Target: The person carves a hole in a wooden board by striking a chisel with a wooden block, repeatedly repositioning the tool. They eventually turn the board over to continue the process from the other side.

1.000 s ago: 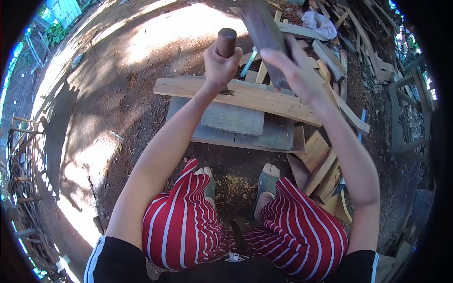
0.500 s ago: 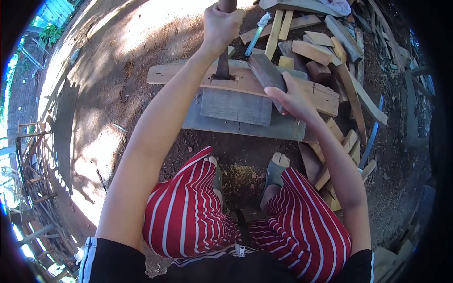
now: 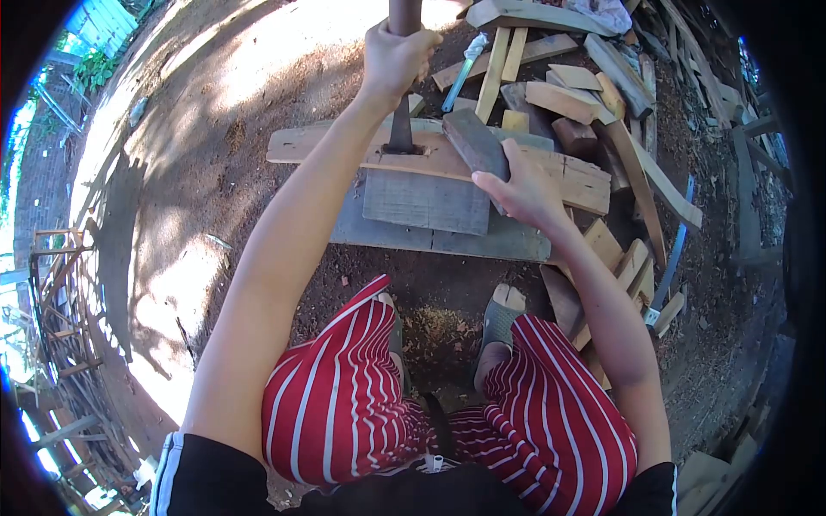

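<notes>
- Left hand [image 3: 394, 53]: fingers wrapped tight round an upright chisel [image 3: 402, 120], its tip set into a pale plank [image 3: 559, 176].
- Right hand [image 3: 519, 187]: fingers clenched on a dark wood block [image 3: 475, 142], low over that plank.
- The plank overhangs the left edge of grey boards [image 3: 422, 206].
- Scrap wood [image 3: 568, 95] crowds the right; bare dirt [image 3: 215, 155] lies open to the left.

The dirt ground [image 3: 206, 181] carried a grey board [image 3: 447, 242] at the middle, with a pale plank [image 3: 310, 144] lying across its far edge. Wood scraps [image 3: 576, 99] were heaped far and right, and shavings [image 3: 439, 325] lay near.
</notes>
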The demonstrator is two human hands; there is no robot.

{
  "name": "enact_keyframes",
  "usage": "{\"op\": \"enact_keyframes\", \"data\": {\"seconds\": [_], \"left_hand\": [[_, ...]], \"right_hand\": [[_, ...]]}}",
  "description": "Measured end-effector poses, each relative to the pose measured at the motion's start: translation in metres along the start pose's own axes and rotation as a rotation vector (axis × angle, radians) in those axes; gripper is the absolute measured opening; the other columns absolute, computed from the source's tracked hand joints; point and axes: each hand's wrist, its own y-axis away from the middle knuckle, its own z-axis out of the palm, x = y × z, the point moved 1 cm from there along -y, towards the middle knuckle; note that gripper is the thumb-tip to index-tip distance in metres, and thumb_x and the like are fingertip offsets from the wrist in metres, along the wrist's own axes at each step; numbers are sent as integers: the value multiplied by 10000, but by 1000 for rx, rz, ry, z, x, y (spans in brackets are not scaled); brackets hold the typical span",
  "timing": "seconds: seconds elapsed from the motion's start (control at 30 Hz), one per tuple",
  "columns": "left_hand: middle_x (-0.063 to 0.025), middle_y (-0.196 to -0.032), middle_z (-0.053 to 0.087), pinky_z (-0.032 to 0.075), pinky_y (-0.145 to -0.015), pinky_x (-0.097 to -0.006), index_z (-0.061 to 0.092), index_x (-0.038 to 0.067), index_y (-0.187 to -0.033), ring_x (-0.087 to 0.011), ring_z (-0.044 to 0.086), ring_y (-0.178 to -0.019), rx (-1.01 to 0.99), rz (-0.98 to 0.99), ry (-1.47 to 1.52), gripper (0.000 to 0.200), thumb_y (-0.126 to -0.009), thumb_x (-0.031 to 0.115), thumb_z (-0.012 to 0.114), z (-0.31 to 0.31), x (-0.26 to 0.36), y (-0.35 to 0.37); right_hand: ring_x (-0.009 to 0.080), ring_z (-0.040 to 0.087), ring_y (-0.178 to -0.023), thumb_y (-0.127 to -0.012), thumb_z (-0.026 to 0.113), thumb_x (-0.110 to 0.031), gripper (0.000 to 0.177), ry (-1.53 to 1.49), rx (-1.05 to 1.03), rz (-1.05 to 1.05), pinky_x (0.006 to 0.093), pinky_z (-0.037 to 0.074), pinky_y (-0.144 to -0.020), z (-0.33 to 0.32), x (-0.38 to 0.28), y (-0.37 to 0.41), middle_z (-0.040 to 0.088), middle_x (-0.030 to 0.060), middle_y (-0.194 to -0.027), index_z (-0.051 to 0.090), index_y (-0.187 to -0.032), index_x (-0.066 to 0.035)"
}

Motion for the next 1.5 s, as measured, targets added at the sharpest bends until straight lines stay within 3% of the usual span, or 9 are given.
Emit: {"op": "enact_keyframes", "data": {"seconds": [0.13, 0.27, 0.7, 1.07, 1.3, 1.33, 1.4, 1.43, 1.5], "left_hand": [[4, -562, 536, 359, -385, -223, 535, 65, -675, -64, 479, -428, 111, 190, 109, 200, -787, 87, 699, -19, 0, 34], [-7, -518, 463, 340, -394, -248, 495, 61, -691, -86, 420, -394, 299, 421, 188, 190, -831, 11, 613, -28, 6, 79], [-34, -527, 463, 342, -409, -274, 512, 56, -754, -105, 411, -408, 226, 350, 286, 147, -843, 5, 617, -25, 26, 77], [-18, -528, 463, 335, -404, -256, 513, 58, -736, -91, 416, -413, 189, 243, 172, 166, -841, 22, 636, -27, 18, 62], [5, -536, 485, 352, -402, -239, 527, 71, -718, -71, 466, -437, 155, 359, -23, 149, -813, 34, 637, -20, 7, 77], [5, -593, 526, 398, -470, -244, 540, 61, -706, -67, 490, -506, 162, 310, -25, 159, -781, 71, 680, -18, 5, 80], [5, -651, 568, 444, -539, -249, 554, 51, -694, -62, 514, -576, 168, 296, -19, 187, -750, 107, 724, -19, 5, 83], [13, -654, 565, 436, -558, -246, 558, 48, -704, -60, 509, -594, 184, 263, -3, 181, -752, 105, 723, -19, 3, 84], [20, -665, 568, 423, -564, -241, 562, 45, -714, -56, 504, -604, 189, 249, 20, 176, -762, 105, 720, -22, -1, 82]], "right_hand": [[412, 654, -933, -819, 609, -510, 611, 111, 83, -80, 525, 502, -797, 5, -3, 6, 673, 240, -964, 458, -1190, -48], [412, 658, -921, -818, 612, -512, 611, 127, 81, -79, 534, 507, -781, 5, -2, 5, 677, 233, -945, 454, -1201, -63], [397, 670, -894, -829, 607, -506, 616, 197, 101, -115, 525, 520, -752, 7, -6, 9, 682, 224, -930, 438, -1233, -73], [404, 669, -878, -825, 608, -515, 610, 189, 103, -116, 525, 516, -744, 6, -4, 10, 682, 224, -903, 443, -1223, -83], [411, 667, -873, -813, 618, -518, 608, 193, 94, -93, 518, 507, -758, 6, -8, 9, 678, 226, -887, 446, -1196, -78], [411, 667, -873, -813, 618, -518, 608, 197, 115, -107, 518, 507, -758, 1, -9, 7, 678, 226, -887, 446, -1196, -78], [401, 671, -858, -813, 624, -524, 618, -76, -138, -17, 493, 506, -773, -11, -6, 2, 675, 219, -879, 457, -1181, -56], [401, 671, -858, -813, 624, -524, 618, -67, -111, -31, 493, 506, -773, -14, -5, -2, 675, 219, -879, 457, -1181, -56], [370, 679, -836, -824, 630, -520, 632, -197, 350, -337, 453, 508, -792, -22, -7, -9, 677, 193, -874, 467, -1167, -16]]}}
